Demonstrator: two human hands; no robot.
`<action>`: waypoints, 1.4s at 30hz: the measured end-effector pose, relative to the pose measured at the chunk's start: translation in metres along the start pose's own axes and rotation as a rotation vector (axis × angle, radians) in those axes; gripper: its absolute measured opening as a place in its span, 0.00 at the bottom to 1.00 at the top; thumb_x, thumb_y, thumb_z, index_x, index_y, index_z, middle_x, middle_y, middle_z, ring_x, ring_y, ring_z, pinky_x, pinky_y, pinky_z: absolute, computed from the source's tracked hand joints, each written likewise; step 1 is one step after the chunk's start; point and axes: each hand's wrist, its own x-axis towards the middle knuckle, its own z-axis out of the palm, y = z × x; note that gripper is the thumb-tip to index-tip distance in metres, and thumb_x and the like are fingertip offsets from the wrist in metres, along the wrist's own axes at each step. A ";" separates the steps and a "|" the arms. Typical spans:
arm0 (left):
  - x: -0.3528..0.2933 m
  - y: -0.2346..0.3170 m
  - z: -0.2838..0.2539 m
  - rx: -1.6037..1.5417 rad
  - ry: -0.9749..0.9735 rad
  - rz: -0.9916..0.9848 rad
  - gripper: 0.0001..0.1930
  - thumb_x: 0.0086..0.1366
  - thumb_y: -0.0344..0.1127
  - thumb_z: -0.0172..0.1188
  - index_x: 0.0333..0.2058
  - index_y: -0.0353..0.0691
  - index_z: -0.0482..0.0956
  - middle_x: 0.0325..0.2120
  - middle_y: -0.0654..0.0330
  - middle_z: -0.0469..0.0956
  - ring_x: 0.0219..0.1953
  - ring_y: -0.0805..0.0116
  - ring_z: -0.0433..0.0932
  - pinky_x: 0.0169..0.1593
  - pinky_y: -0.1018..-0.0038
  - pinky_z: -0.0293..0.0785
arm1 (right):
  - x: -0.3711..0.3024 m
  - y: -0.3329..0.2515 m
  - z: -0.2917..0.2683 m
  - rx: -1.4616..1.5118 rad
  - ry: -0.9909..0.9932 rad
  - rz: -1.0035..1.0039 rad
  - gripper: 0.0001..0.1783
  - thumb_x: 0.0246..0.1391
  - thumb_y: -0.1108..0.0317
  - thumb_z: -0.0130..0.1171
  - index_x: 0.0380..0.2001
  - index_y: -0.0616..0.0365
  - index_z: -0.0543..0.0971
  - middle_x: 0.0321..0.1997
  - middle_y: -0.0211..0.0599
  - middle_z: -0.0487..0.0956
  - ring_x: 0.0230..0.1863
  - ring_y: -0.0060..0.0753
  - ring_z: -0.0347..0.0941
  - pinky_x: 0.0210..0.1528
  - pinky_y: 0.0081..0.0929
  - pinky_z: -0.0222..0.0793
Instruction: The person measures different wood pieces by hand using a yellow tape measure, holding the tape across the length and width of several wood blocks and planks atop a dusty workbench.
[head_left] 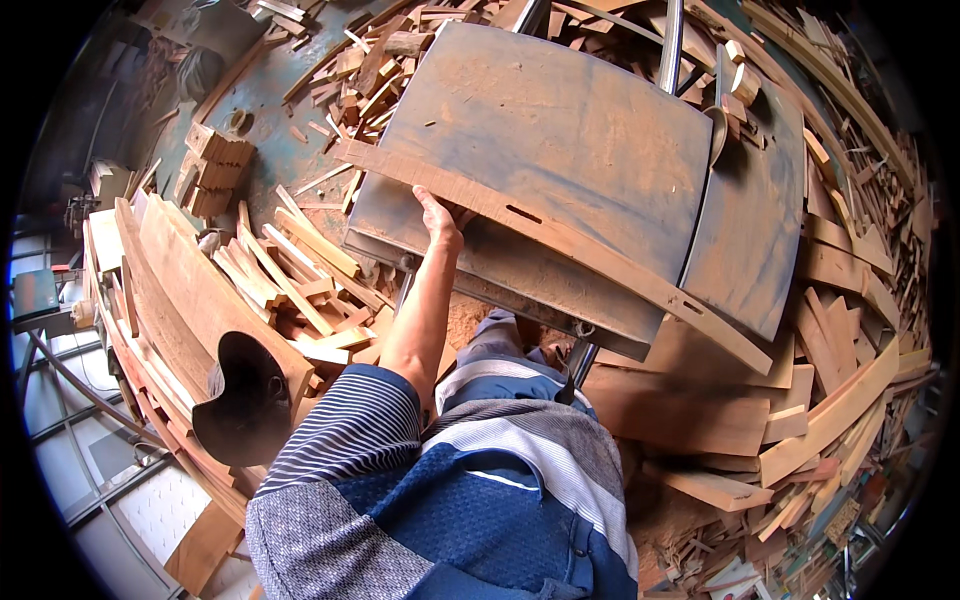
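Observation:
My left hand (440, 215) is closed around a long, narrow wooden board (600, 258) near its left end. The thumb lies over the top edge, and the other fingers are hidden behind the board. Two dark slots are cut through the board, one near the middle and one towards its right end. The board slants across the near side of a dusty metal machine table (560, 110), its right end reaching past the table's near edge. A round metal disc (717, 136) stands at the gap between the table's two plates. My right hand is not in view.
Left of me, long curved boards (185, 265) lean beside loose offcuts (300, 265) and a dark curved piece (243, 400). Notched blocks (214, 170) are stacked on the floor farther back. Piled planks (830, 420) crowd the right side, with scraps (385, 75) behind the table.

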 end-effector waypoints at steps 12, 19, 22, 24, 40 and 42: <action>0.003 -0.001 -0.003 -0.028 -0.076 -0.015 0.45 0.70 0.76 0.41 0.66 0.41 0.68 0.57 0.53 0.79 0.55 0.52 0.81 0.54 0.53 0.83 | 0.001 0.002 0.004 -0.007 -0.015 0.010 0.24 0.52 0.50 0.56 0.38 0.60 0.85 0.39 0.57 0.84 0.43 0.58 0.81 0.47 0.45 0.75; 0.009 -0.003 -0.004 -0.094 -0.044 -0.009 0.41 0.71 0.73 0.45 0.66 0.45 0.69 0.58 0.56 0.78 0.58 0.53 0.79 0.58 0.50 0.80 | -0.005 0.007 0.005 0.017 -0.013 0.015 0.24 0.53 0.50 0.55 0.37 0.61 0.84 0.39 0.58 0.83 0.43 0.60 0.81 0.46 0.46 0.74; 0.009 -0.005 -0.006 -0.139 -0.046 0.020 0.40 0.72 0.72 0.45 0.68 0.46 0.67 0.62 0.57 0.75 0.61 0.52 0.76 0.60 0.50 0.77 | -0.006 0.007 0.005 0.032 -0.007 0.022 0.24 0.53 0.50 0.55 0.37 0.61 0.84 0.39 0.58 0.83 0.42 0.60 0.81 0.46 0.46 0.74; 0.011 0.001 -0.019 -0.185 0.004 0.057 0.39 0.73 0.72 0.43 0.68 0.48 0.67 0.64 0.57 0.73 0.62 0.53 0.75 0.62 0.51 0.75 | -0.003 0.001 0.002 0.028 -0.033 0.001 0.24 0.53 0.50 0.55 0.36 0.61 0.84 0.39 0.58 0.83 0.42 0.61 0.81 0.46 0.47 0.74; -0.008 0.002 0.006 -0.349 -0.012 -0.069 0.48 0.64 0.83 0.33 0.58 0.46 0.75 0.55 0.55 0.77 0.56 0.52 0.77 0.61 0.44 0.73 | 0.025 0.021 0.008 0.332 0.236 -0.020 0.20 0.54 0.56 0.62 0.42 0.62 0.85 0.37 0.51 0.85 0.40 0.48 0.82 0.46 0.39 0.76; 0.031 0.008 -0.034 -0.486 -0.234 -0.161 0.47 0.61 0.86 0.34 0.43 0.42 0.76 0.40 0.55 0.78 0.41 0.55 0.78 0.50 0.47 0.77 | 0.030 0.003 -0.002 0.421 0.232 -0.035 0.19 0.54 0.63 0.64 0.44 0.67 0.84 0.31 0.43 0.85 0.33 0.32 0.81 0.41 0.30 0.76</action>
